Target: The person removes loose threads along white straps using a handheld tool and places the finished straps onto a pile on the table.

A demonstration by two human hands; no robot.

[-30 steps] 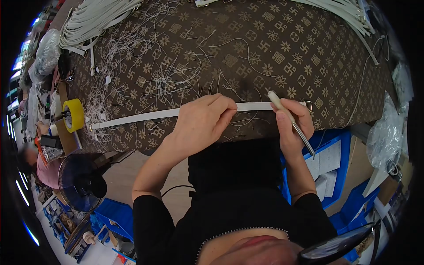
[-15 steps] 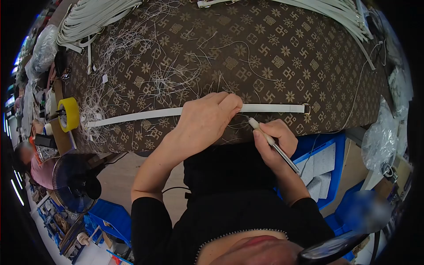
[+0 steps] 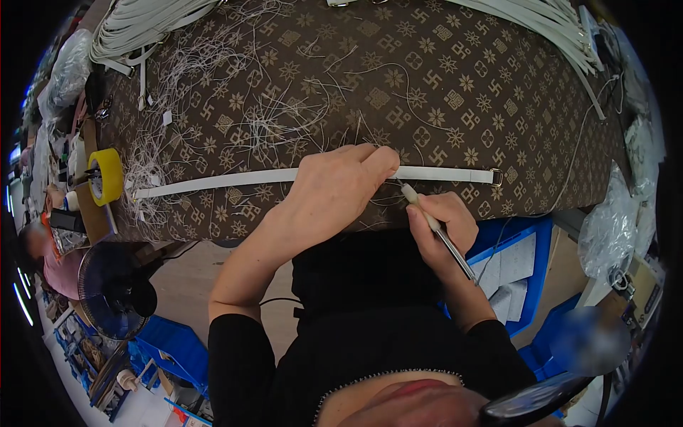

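A narrow white strap lies lengthwise across the patterned brown cloth, with a small metal buckle at its right end. My left hand is closed over the strap's middle, thumb and forefinger pinching it and hiding that stretch. In my right hand is a pen-shaped tool with a pale front and a shiny metal shaft, held like a pen. Its thin tip points up-left, at the strap's lower edge beside my left fingertips; whether it touches cannot be made out.
Loose white thread ends litter the cloth. Bundles of white straps lie at the far edge. A yellow tape roll stands at left, above a black fan. A blue bin holding white pieces sits below the right edge.
My left hand has shifted slightly right along the strap. The tool's tip has risen a little, closer to the strap's edge. The whole view has tilted slightly.
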